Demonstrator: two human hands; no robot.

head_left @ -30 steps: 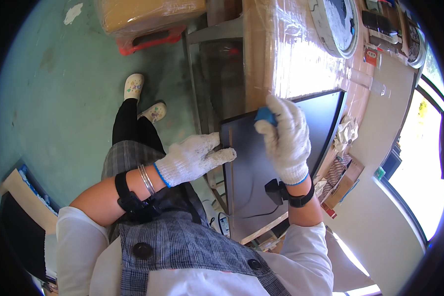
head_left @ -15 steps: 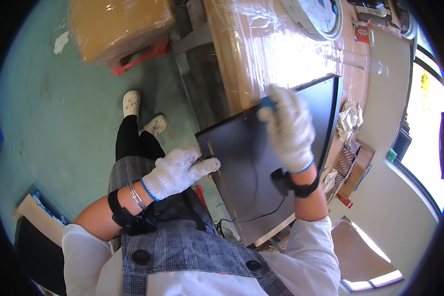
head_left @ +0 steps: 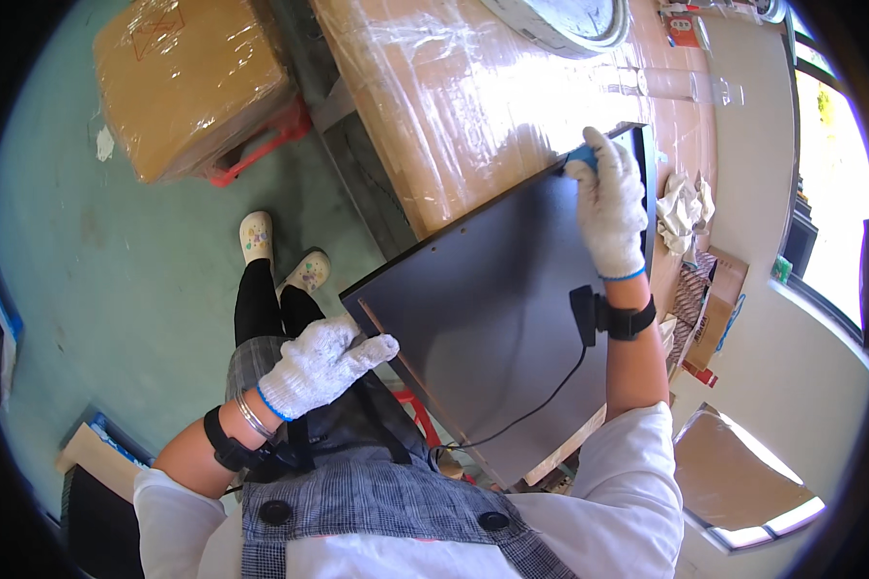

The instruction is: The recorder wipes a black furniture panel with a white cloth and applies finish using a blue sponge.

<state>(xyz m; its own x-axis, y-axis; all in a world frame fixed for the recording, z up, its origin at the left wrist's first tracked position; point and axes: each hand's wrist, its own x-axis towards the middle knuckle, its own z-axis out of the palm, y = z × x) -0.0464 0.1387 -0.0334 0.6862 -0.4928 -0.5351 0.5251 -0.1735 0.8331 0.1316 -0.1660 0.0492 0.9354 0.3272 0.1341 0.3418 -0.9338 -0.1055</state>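
Observation:
A large flat panel, dark grey to black with small holes along its far edge, lies slanted partly on the film-covered workbench. My left hand, in a white knit glove, grips its near-left corner, the thumb over the face and the other fingers partly hidden at the edge. In my gloved right hand is a small blue thing, pressed against the panel's far edge near the right corner. Only a bit of it shows, so its kind is unclear. A strip of bare brownish edge runs along the panel's left side.
The workbench is wrapped in clear film, with a round pail at its back. A wrapped carton rests on a red stool. Crumpled paper and cardboard pieces lie along the right. A thin cable hangs from my right wrist strap over the panel.
My right hand has slid with the blue thing along the panel's far edge to the right. My left hand keeps its grip at the corner. The whole view has shifted a little.

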